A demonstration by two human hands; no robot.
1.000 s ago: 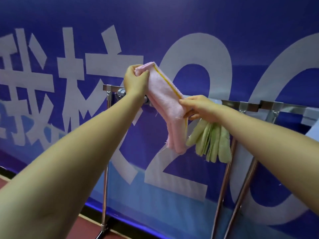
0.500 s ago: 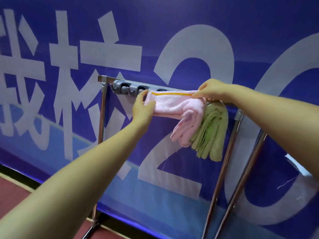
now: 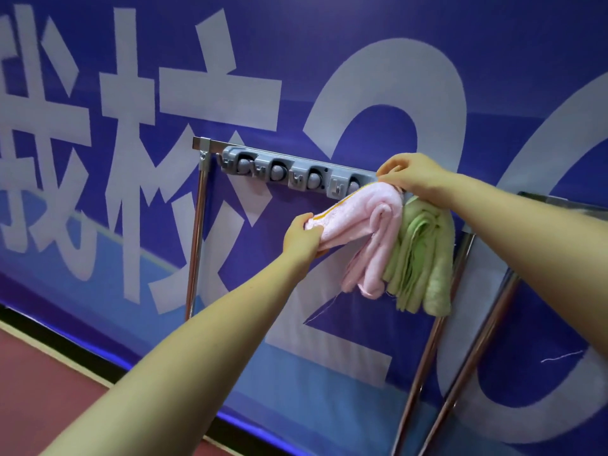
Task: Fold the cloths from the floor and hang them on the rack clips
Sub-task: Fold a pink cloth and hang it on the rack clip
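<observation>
A folded pink cloth with a yellow edge stripe hangs bunched below the grey clip strip on the metal rack. My left hand grips the cloth's lower left end. My right hand pinches its upper right corner against the right end of the clip strip. A folded green cloth hangs just to the right of the pink one, touching it; its clip is hidden behind my right wrist.
A blue banner with large white characters covers the wall behind the rack. Slanted metal rack legs run down at the right. Red floor shows at the lower left. Several clips on the strip's left part hold nothing.
The pink cloth came down from above the bar. My right hand moved up to the strip with one corner, and my left hand dropped lower with the other end.
</observation>
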